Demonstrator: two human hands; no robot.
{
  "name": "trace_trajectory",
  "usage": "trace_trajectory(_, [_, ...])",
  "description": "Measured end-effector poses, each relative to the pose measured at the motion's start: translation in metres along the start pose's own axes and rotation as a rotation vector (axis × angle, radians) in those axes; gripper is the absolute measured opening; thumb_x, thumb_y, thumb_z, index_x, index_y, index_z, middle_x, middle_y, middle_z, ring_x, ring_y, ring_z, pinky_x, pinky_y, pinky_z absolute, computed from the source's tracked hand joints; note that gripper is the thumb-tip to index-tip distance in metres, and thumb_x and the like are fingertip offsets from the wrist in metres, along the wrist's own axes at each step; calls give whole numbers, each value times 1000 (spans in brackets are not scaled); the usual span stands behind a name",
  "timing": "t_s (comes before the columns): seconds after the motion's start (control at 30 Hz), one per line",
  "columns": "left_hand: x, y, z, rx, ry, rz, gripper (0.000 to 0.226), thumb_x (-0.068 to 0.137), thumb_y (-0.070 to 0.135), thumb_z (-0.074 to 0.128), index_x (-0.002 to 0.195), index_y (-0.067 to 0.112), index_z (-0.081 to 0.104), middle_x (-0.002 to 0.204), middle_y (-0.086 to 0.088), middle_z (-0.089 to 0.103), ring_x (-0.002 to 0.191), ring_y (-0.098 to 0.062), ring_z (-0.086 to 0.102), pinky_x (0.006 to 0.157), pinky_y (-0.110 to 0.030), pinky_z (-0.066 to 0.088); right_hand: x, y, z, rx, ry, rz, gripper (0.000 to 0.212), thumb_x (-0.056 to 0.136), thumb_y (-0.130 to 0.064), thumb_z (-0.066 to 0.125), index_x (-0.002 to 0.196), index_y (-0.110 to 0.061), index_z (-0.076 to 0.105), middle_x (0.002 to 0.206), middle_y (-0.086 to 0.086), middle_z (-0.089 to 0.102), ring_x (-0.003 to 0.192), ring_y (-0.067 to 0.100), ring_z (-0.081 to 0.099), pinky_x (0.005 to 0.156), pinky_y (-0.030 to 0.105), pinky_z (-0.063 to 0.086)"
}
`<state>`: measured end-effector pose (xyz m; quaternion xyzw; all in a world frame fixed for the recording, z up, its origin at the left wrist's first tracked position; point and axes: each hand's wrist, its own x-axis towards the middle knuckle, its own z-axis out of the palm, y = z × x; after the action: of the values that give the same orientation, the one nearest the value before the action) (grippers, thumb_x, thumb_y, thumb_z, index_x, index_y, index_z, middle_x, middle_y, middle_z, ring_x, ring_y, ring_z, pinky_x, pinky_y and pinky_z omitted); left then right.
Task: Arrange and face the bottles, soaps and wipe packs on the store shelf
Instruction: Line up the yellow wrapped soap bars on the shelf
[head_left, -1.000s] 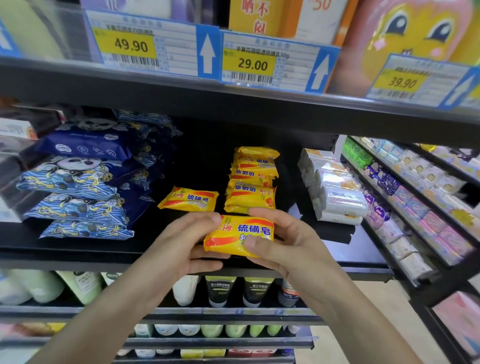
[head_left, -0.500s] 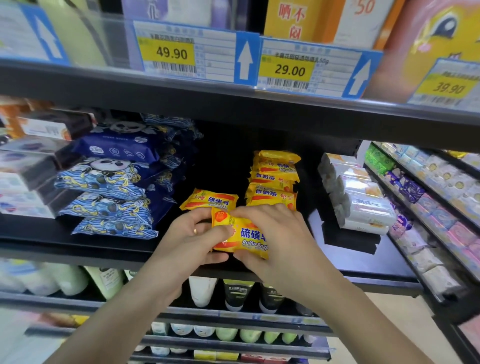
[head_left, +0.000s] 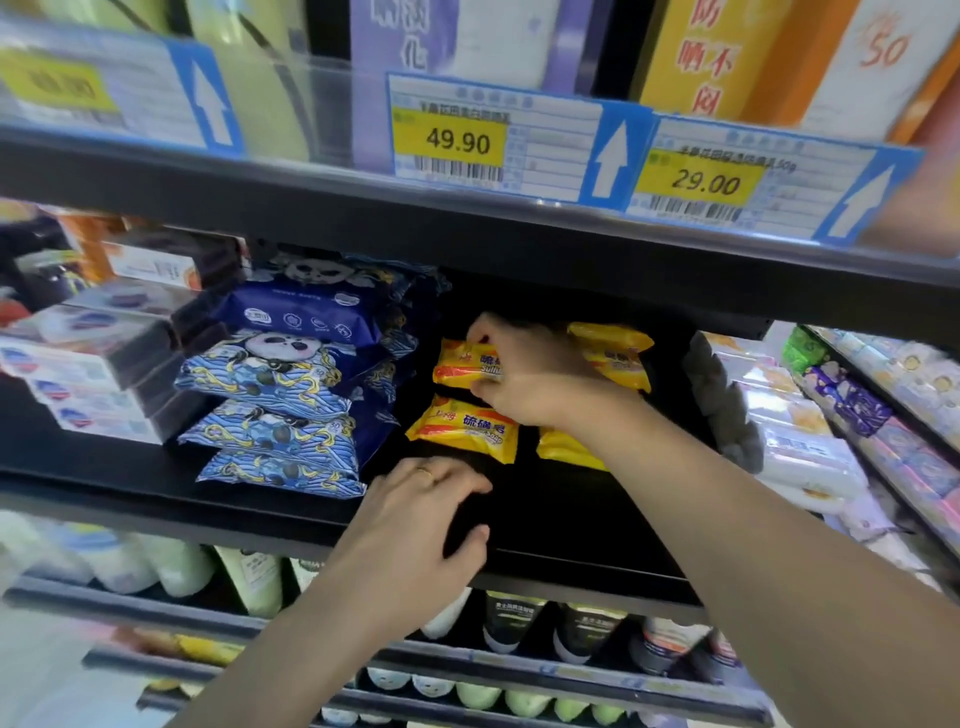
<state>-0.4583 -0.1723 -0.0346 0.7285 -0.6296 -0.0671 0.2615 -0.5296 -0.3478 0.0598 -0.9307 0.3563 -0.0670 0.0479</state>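
a shop: black shelves (head_left: 467, 249) stocked with packaged goods, yellow price tags (head_left: 449, 140) clipped along the edge.

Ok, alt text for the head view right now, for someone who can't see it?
The right hand holds a yellow soap pack above another soap pack lying on the black shelf. The left hand rests open at the shelf's front edge, with blue wipe packs stacked to the left.

Bare forearms, no sleeves; a thin ring (head_left: 426, 473) on the left hand (head_left: 415, 525).
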Motion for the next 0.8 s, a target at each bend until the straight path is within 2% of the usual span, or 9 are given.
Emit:
trace_trajectory(0.07, [3,-4,3,20,-7,-6,41,98,51,52,138,42,52,140,27,43,131,-1,33,110,-28,30,18,-1,13,14,-49,11,50,95,-32,69,139,-35,45,130,0,61,113,25,61,85,35,51])
trace_trajectory(0.17, [5,-11,8,6,-15,-15,42,96,55,49,135,43,53,139,28,41,130,-1,32,105,-26,28,35,1,26,20,-119,38,53,92,-30,68,139,-33,45,136,3,57,120,29,58,95,41,54])
trace_trajectory(0.27, [7,-16,10,-28,-18,-24,44,92,58,47,132,43,55,136,30,41,126,-1,34,99,-24,25,43,6,35,-18,-147,73,52,92,-29,66,140,-32,45,136,6,55,124,34,54,97,43,53])
trace_trajectory(0.4, [8,-18,13,-11,-12,-8,60,82,68,29,131,44,55,135,31,41,124,1,33,96,-23,24,45,8,38,51,-214,88,50,96,-28,63,144,-30,47,143,5,51,128,29,52,95,38,51])
trace_trajectory(0.47, [9,-18,14,-19,-5,-7,57,83,67,32,129,44,56,134,30,42,124,0,35,96,-24,25,42,9,34,48,-205,75,49,98,-36,62,145,-30,50,145,2,51,131,26,51,99,37,50])
trace_trajectory(0.6, [10,-17,15,-8,-5,-13,47,86,60,42,129,45,55,134,31,41,122,0,34,98,-25,26,7,14,20,80,-72,24,46,103,-43,55,147,-34,48,152,-3,45,141,23,41,111,40,43])
trace_trajectory(0.7, [13,-14,15,4,33,13,40,88,55,45,124,43,59,128,29,47,120,-2,39,100,-28,36,-45,32,19,106,141,0,39,100,-42,57,139,-34,55,140,-8,53,134,19,43,107,38,43])
trace_trajectory(0.8, [19,-8,19,36,48,62,38,91,53,40,121,42,59,125,27,53,119,-4,45,98,-30,41,-88,65,30,151,307,121,44,91,-46,65,133,-38,60,134,-6,59,126,25,50,105,44,46])
